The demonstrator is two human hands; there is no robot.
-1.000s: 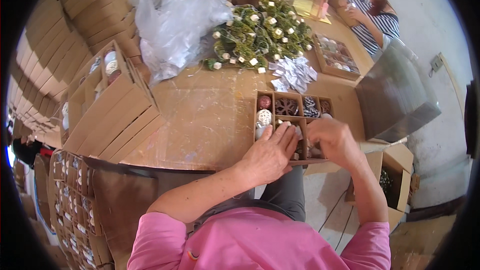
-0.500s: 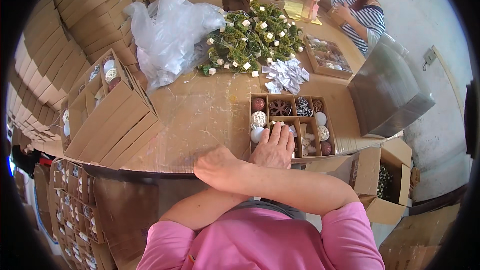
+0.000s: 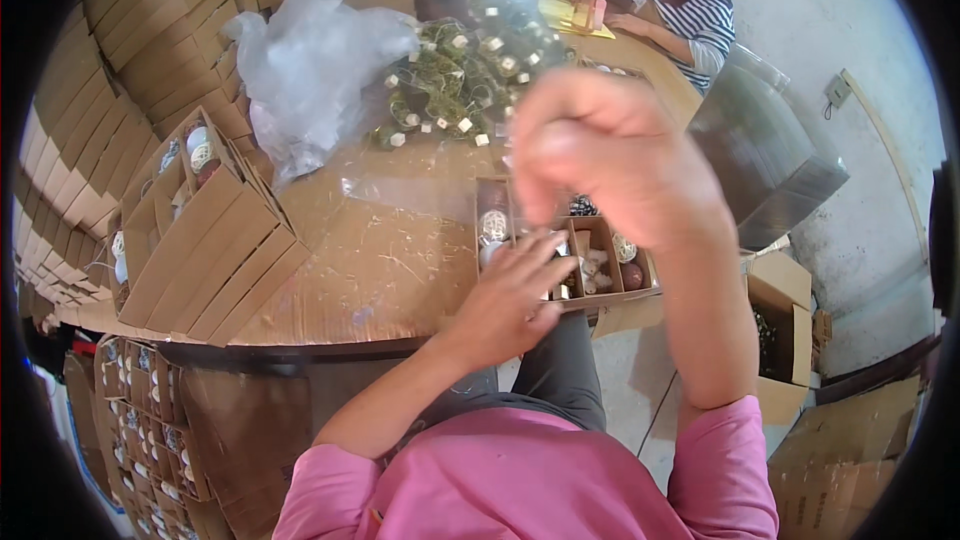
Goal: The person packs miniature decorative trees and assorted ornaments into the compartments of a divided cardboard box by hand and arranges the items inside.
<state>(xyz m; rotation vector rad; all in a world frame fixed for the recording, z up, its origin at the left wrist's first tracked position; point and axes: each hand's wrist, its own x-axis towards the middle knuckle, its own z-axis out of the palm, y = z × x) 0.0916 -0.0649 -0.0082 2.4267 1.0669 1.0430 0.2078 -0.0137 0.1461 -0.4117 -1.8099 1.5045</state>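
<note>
A shallow cardboard box (image 3: 482,202) with dividers stands at the table's front edge, holding ball ornaments, a pinecone (image 3: 583,205) and other small decorations. My left hand (image 3: 505,295) lies over its near compartments, fingers spread; what lies beneath them is partly hidden. Raised above the box, my right hand (image 3: 605,155) is blurred, its fingers bent together. A clear plastic sheet (image 3: 400,192) appears to hang from it, hazing the table and moss behind and catching a bright reflection at the top. The right hand covers much of the box's far side.
Mossy green decorations with pale cubes (image 3: 440,75) lie beyond, beside a crumpled plastic bag (image 3: 300,70). Stacked boxes (image 3: 215,250) stand left; a grey shiny stack (image 3: 765,155) stands right. An open carton (image 3: 785,310) is below right. A person in stripes (image 3: 690,20) sits across.
My forearms have uncrossed. My right hand has risen from the left of the box to above it, with the clear sheet now showing. My left hand's fingers have spread.
</note>
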